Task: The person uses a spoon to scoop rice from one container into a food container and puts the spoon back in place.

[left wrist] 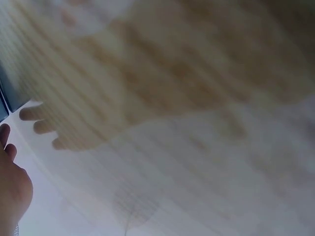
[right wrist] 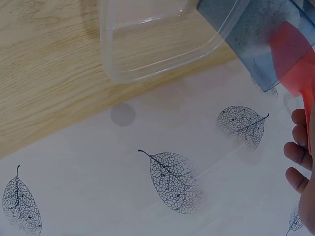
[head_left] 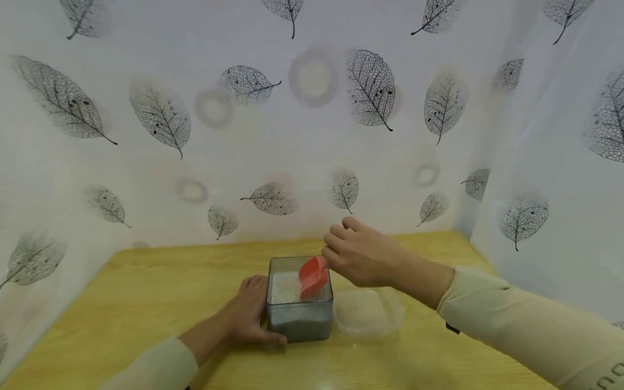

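A square translucent grey container (head_left: 299, 323) holding white grains that look like rice (head_left: 284, 287) stands on the table. My left hand (head_left: 251, 314) holds it from the left, with the thumb across the lower front and the fingers along the side. In the left wrist view, part of the left hand (left wrist: 15, 184) shows at the edge beside the container's corner (left wrist: 15, 93). My right hand (head_left: 363, 252) grips the handle of a red scoop (head_left: 312, 276), its bowl tilted over the container's opening. The right wrist view shows the scoop (right wrist: 290, 56) overlapping the container (right wrist: 256, 54).
A clear shallow plastic tub (head_left: 368, 313) sits on the wooden table (head_left: 161, 292), just right of the container. White curtains (head_left: 292, 135) printed with dark leaves rise behind the table and along both sides.
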Tool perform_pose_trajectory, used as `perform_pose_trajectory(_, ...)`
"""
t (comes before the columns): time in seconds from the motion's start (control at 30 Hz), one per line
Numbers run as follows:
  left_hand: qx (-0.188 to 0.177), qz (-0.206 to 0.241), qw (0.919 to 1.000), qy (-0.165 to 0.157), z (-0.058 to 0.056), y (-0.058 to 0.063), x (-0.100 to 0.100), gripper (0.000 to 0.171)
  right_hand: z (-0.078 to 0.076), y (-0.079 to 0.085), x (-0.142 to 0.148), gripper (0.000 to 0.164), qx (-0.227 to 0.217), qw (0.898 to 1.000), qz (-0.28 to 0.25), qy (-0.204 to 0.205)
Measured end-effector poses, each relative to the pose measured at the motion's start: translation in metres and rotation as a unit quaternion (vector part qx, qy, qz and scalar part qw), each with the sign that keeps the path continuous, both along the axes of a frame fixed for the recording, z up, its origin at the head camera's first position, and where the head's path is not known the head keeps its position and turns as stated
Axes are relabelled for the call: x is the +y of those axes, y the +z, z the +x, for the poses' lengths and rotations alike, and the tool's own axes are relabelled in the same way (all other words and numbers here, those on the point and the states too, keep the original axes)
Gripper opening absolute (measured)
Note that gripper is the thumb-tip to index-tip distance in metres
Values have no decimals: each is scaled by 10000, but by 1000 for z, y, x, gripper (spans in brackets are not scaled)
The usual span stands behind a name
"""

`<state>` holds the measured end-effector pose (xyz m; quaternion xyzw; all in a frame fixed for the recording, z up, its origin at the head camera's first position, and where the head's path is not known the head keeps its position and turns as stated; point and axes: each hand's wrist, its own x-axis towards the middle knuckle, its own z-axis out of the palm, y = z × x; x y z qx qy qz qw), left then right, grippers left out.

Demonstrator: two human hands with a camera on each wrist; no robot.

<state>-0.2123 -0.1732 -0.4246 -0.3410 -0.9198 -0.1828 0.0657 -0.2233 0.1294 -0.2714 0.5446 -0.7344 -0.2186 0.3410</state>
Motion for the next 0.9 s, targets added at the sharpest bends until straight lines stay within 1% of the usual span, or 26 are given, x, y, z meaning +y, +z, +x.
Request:
perform_pose_trajectory(0.13,-41,6,10000,-9,3,-2,-2,118,4,-10,-3,29,-140,9997,-11,-192)
perform_pose_trajectory(0.33,-27,50,10000,4,2,-3,-2,118,6,-17,-6,29,-306,9984,-27,-466)
perform_pose_trajectory(0.5,47,104,9999,-4,-1,-3,-1,117,10,-21,-8,28,-602,9954,59,-746)
perform_pose_trajectory(0.67,-17,118,9999,-26,-2,-2,2,118,15,-26,-4,23,-1015,9886,33,-1109)
perform_pose_trajectory(0.8,-24,111,9999,-63,-1,-3,2,118,16,-32,-5,23,-1282,9844,-79,-1204)
perform_pose_trajectory(0.9,43,113,9999,-56,1,-1,0,117,15,-35,-6,23,-1408,9826,-195,-1198)
